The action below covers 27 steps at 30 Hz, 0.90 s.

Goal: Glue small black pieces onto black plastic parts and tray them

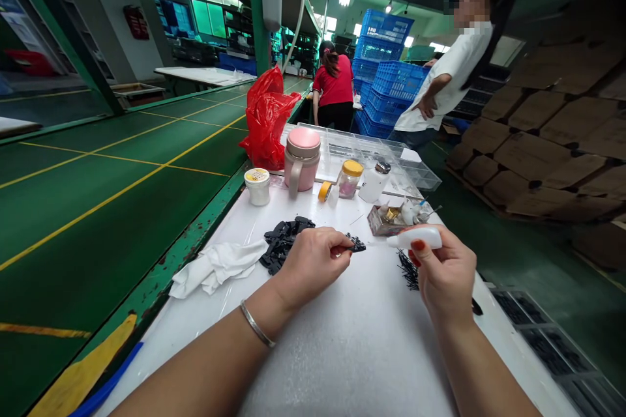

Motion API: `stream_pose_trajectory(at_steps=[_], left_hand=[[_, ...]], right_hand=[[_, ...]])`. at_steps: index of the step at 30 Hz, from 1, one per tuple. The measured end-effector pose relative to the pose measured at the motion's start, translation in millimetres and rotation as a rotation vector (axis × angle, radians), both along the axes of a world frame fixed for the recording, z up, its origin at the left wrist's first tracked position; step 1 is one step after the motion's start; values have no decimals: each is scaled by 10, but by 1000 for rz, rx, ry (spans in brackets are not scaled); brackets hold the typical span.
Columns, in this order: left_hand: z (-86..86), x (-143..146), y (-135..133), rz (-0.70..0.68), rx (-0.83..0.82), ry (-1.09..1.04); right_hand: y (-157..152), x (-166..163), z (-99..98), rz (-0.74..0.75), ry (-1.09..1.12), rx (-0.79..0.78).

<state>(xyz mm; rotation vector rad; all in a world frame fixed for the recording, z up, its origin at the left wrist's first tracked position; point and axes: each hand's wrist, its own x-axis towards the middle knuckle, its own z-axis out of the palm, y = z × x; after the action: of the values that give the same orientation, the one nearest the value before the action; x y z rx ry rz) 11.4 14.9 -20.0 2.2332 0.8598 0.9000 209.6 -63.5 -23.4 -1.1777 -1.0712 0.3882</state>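
My left hand (317, 257) pinches a small black part (359, 247) between thumb and fingertips, its pointed end sticking out to the right. In my right hand (445, 273) is a small white squeeze bottle (418, 236), held sideways with its thin nozzle aimed left at the black part, a short gap between them. A heap of black parts (281, 241) lies beyond my left wrist. Thin black pins (408, 269) are piled beside my right hand, partly hidden by it. Tiny dark pieces lie just behind the held part.
On the white table (332, 352) stand a pink mug (304, 166), a white tub (257, 187), a yellow-lidded jar (349, 180), a pump bottle (375, 184) and a small box (384, 221). A white cloth (220, 266) lies left. A green conveyor (122, 189) runs alongside. Two people are farther back.
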Motion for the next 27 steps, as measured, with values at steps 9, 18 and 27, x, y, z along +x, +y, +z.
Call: stream_pose_trajectory(at_steps=[9, 18, 27], left_hand=[[-1, -6, 2, -6, 16, 19], [8, -6, -5, -4, 8, 17], [13, -3, -11, -5, 15, 9]], right_hand=[[-8, 11, -12, -13, -35, 10], [-15, 1, 3, -3, -41, 17], [1, 3, -1, -8, -60, 33]])
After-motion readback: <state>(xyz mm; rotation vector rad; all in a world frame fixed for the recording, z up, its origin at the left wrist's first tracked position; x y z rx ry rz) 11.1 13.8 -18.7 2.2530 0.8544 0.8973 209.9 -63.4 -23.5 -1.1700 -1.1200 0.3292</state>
